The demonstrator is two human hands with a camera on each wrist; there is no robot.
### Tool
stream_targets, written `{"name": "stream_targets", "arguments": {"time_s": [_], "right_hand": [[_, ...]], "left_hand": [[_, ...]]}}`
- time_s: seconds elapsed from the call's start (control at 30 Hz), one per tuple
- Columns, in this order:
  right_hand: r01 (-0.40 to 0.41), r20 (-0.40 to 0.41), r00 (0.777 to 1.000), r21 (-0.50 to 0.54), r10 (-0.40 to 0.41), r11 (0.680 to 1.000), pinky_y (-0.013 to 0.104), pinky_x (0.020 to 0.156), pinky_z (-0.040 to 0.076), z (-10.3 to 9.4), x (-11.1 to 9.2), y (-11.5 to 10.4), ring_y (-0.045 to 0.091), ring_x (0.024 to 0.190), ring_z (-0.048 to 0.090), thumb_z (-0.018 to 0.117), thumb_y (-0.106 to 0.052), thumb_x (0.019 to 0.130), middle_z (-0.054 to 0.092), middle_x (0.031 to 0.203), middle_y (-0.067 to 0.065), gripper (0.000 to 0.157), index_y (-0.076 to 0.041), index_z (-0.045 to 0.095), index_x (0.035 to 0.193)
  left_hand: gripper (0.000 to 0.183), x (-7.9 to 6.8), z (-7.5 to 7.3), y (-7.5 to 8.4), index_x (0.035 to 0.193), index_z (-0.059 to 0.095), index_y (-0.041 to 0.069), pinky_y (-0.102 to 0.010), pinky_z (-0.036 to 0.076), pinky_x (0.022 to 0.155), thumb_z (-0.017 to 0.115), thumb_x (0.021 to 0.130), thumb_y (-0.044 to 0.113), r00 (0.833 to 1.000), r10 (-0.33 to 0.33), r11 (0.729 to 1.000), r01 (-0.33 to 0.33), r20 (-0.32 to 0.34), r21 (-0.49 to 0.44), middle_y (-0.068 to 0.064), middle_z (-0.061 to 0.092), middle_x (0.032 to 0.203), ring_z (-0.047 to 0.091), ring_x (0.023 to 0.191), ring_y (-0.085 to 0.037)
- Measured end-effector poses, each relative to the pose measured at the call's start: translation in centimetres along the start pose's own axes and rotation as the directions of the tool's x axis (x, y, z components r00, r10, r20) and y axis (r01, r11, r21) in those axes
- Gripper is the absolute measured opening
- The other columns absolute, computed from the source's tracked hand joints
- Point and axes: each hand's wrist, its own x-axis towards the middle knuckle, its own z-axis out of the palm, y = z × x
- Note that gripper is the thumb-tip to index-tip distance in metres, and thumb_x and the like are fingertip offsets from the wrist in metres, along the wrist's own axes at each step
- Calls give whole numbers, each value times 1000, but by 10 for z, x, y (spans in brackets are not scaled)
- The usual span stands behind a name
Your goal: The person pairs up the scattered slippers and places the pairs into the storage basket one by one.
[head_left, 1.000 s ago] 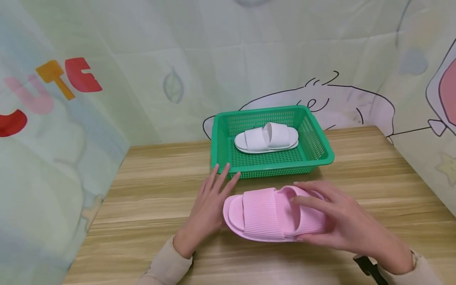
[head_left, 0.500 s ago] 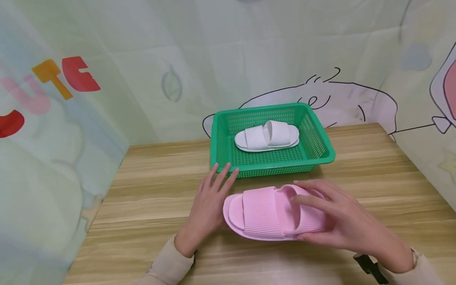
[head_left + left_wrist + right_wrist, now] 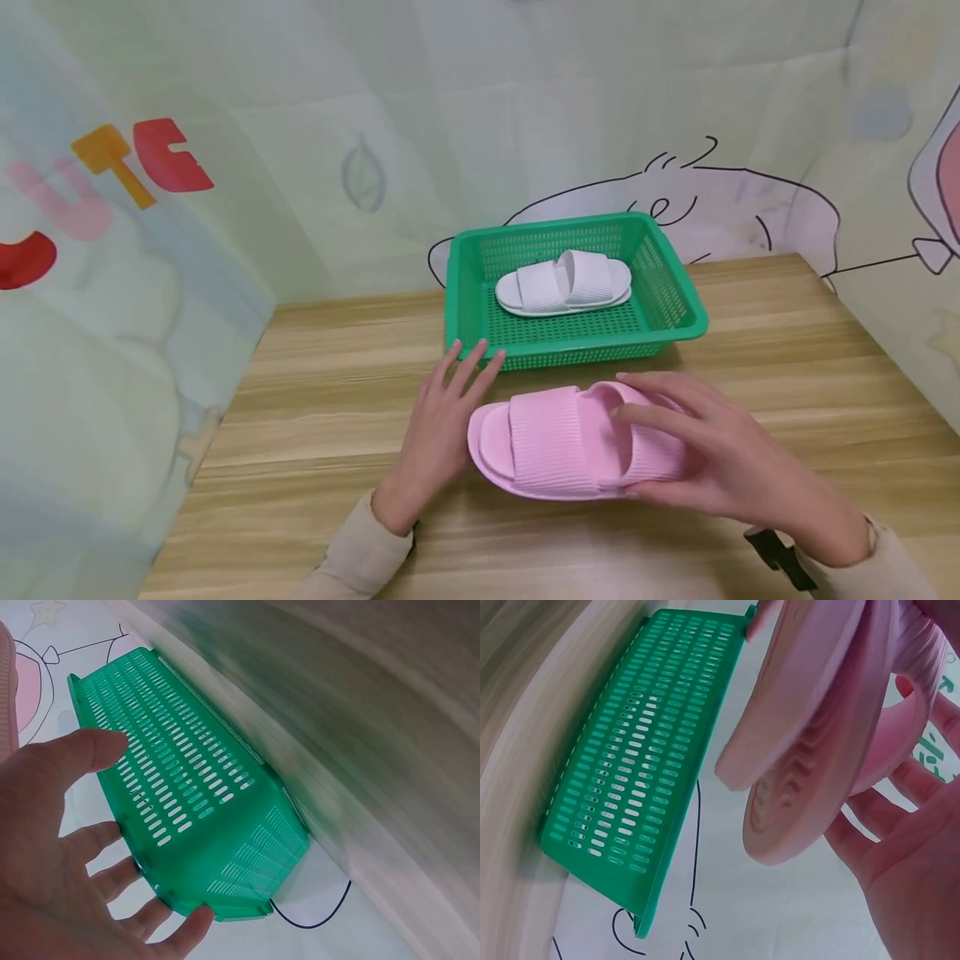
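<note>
My right hand [image 3: 738, 462] grips the heel end of a pair of pink slippers [image 3: 551, 442] above the table, in front of the basket. From the head only the upper slipper shows well; the right wrist view reveals two pink soles [image 3: 810, 772] pressed together. A fingertip reaches inside the heel strap. My left hand [image 3: 438, 429] is spread, fingers fairly straight, at the near left corner of a green plastic basket [image 3: 577, 343]. Its fingertips overlap the rim; whether they touch it, I cannot tell. The slippers' toe end lies close beside this hand.
White slippers [image 3: 562, 285] lie lengthwise inside the basket, toes left; a second sole edge peeks out below. The wood-grain table [image 3: 337, 400] meets a printed cloth backdrop [image 3: 375, 150] behind the basket and at both sides.
The head view has shifted slightly. Both hands and the pink slippers keep nearly the same places, and the grip is unchanged.
</note>
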Motion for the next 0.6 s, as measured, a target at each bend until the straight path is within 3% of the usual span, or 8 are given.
{"name": "stream_targets", "arguments": {"time_s": [0.2,0.4,0.6], "right_hand": [[6,-7,1000,-11,-6,1000,12,110,39,0,2,-1,20,132,56,83,-65,82,61,147,2,65,-29,72,134],[19,-13,1000,-15,-19,1000,12,110,38,0,2,-2,19,131,56,81,-66,83,61,147,2,63,-29,72,134],[17,-2,1000,-14,-17,1000,13,111,39,1,2,-1,20,131,56,81,-66,83,61,146,3,64,-28,71,134]], "left_hand": [[98,0,0,0,164,41,21,-68,40,114,92,81,32,1000,3,1000,-3,-7,4,-10,39,169,28,157,-43],[93,2,1,-3,164,42,21,-67,38,116,89,85,39,1000,15,1000,-15,-6,-4,-10,39,169,30,157,-43],[98,2,1,-12,162,44,19,-64,31,122,93,80,40,998,65,997,-66,-21,-36,-12,41,167,31,155,-43]]}}
